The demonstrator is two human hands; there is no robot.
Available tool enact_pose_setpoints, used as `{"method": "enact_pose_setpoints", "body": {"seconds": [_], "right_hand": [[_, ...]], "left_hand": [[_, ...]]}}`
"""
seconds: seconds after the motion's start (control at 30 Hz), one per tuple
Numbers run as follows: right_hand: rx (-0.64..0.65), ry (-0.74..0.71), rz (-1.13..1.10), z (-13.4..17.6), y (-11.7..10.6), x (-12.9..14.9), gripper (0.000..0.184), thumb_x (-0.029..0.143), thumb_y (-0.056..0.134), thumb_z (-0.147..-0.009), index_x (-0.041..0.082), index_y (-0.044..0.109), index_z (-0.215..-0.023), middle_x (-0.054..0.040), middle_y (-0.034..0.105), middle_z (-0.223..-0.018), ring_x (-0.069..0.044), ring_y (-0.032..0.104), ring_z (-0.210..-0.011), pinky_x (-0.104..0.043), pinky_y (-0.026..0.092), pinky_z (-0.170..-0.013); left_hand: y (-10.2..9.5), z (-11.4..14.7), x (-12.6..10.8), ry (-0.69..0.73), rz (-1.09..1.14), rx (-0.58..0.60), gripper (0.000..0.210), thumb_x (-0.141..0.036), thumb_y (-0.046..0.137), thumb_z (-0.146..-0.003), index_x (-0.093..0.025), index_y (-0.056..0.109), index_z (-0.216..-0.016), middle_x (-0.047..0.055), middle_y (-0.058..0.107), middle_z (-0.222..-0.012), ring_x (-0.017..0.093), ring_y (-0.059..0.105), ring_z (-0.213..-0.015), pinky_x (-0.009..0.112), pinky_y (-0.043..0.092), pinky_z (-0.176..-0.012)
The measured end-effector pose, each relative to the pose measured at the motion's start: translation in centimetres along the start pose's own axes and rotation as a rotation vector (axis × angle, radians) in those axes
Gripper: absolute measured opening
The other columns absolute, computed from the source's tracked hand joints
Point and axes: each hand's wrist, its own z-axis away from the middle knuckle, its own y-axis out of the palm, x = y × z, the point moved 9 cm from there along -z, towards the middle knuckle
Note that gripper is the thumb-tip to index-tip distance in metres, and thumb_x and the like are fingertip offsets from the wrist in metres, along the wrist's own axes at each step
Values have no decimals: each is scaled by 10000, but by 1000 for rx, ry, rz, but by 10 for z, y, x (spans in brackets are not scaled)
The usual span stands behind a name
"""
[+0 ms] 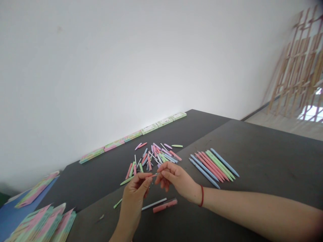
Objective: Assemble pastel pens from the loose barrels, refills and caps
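Note:
My left hand point(135, 190) pinches a slim pink pen part point(152, 175) between thumb and fingers, its tip pointing right. Close against that tip, my right hand point(176, 178) has thumb and forefinger pinched together on something small, too fine to make out. On the table below the hands lie a pink pen barrel point(165, 206) and a white refill point(155, 204). A small green pen part point(117, 203) rests left of my left wrist. Just beyond the hands is a loose heap of pastel pen parts point(150, 161) in pink, green, purple and blue, with white refills among them.
Several whole-looking pens point(210, 164) lie side by side on the right of the dark table point(264, 158). Flat printed boxes point(114, 144) line the wall. Stacked printed packs point(42, 223) stand at the lower left, near a blue surface point(15, 218). Wooden racks point(300, 64) stand far right.

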Motion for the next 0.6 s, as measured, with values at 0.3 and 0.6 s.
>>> {"method": "enact_pose_setpoints", "body": {"seconds": [0.3, 0.6], "right_hand": [[-2, -59, 94, 0, -2, 2, 172, 332, 472, -854, 166, 462, -902, -20, 639, -725, -100, 554, -562, -208, 421, -467], [53, -60, 160, 6, 8, 3, 162, 314, 462, -867, 159, 474, -913, 1, 604, -712, -84, 538, -556, -208, 427, -489]], "left_hand": [[-4, 4, -19, 108, -311, -31, 244, -394, 662, -707, -176, 695, -813, -54, 524, -508, 75, 393, -448, 183, 283, -412], [4, 8, -25, 245, -465, 55, 202, -363, 630, -755, -211, 699, -867, -32, 620, -659, 105, 499, -533, 201, 390, -509]]}}
